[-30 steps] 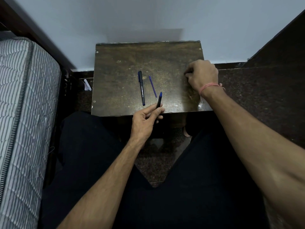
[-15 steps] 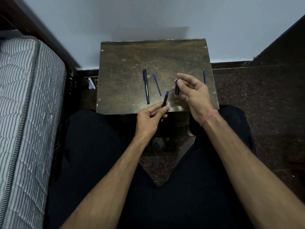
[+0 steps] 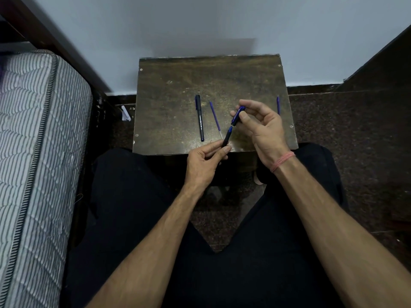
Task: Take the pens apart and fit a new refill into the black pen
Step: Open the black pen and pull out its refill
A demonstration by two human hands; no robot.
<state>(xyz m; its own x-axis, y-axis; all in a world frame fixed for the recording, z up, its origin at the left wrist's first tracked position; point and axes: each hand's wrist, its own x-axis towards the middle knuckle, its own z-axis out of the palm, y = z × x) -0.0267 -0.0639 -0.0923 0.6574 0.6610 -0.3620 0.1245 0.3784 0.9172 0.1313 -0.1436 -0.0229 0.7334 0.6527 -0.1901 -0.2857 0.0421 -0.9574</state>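
Worn brown worktop [image 3: 178,90] against a pale wall, pen parts spread over it.

Left hand [image 3: 203,164] pinches a black pen barrel [image 3: 226,138], its blue end aimed at the short blue section [image 3: 237,115] pinched in the right hand [image 3: 263,130]; the two pieces sit just apart. A whole black pen [image 3: 200,118] and a thin blue refill [image 3: 215,118] lie side by side at the middle, another refill [image 3: 278,105] by the right edge. Parts look light, stiff, smooth plastic; the refills are slender and probably bend, so best pinched mid-length.
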